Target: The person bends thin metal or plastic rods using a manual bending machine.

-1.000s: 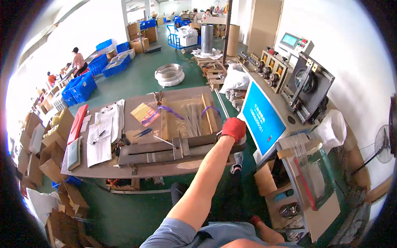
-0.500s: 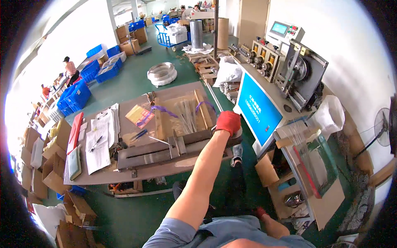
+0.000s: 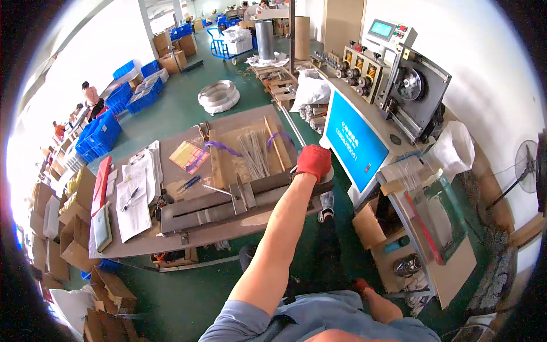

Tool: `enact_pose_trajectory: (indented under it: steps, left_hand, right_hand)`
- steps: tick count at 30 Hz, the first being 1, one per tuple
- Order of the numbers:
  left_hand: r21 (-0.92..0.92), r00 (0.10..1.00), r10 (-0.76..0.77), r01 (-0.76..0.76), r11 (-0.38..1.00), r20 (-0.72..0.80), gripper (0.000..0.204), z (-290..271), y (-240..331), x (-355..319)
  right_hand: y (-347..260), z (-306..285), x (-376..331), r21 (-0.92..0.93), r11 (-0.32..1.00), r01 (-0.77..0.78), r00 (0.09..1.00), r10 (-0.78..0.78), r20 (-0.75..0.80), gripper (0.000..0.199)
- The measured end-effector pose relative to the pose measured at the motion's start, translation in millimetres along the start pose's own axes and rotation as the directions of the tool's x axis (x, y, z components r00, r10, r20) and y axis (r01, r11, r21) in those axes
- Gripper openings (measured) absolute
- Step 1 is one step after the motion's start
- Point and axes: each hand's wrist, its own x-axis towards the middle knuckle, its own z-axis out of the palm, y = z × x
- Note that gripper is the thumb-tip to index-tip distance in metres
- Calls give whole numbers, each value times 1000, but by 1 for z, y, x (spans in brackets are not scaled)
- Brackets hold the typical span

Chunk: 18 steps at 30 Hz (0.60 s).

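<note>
My left hand (image 3: 313,162), in a red glove, is closed in a fist at the right end of a long steel fixture (image 3: 205,214) along the bench's near edge. What its fingers hold is hidden under the glove. Low beside my body, my right hand (image 3: 360,285) shows only a bit of red glove; its fingers are out of sight. Beyond the fixture a bundle of thin metal rods (image 3: 254,153) lies in a wooden tray (image 3: 217,169) with purple straps (image 3: 225,149). Pliers (image 3: 190,182) with dark blue handles lie left of the tray.
Papers (image 3: 132,194), a red folder (image 3: 101,185) and a notebook (image 3: 102,228) cover the bench's left side. To the right stands a machine (image 3: 356,142) with rollers, beside a side stand (image 3: 450,279). A wire coil (image 3: 219,97) sits on the floor beyond the bench.
The whole view has shifted slightly, with the bench a little higher in the picture. My left hand stays at the fixture's right end, and my right hand remains low by my body.
</note>
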Motion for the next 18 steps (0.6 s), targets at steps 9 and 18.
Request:
enact_pose_trajectory:
  steps: [9, 18]
  left_hand:
    - [-23, 1000, -5, 5, 1000, 4, 20, -12, 8, -5]
    - [152, 998, 21, -29, 988, 53, 19, 8, -32, -7]
  right_hand:
    - [-13, -5, -10, -92, 975, -204, 978, 207, 23, 32]
    - [-56, 3, -26, 5, 995, 103, 995, -103, 0, 31]
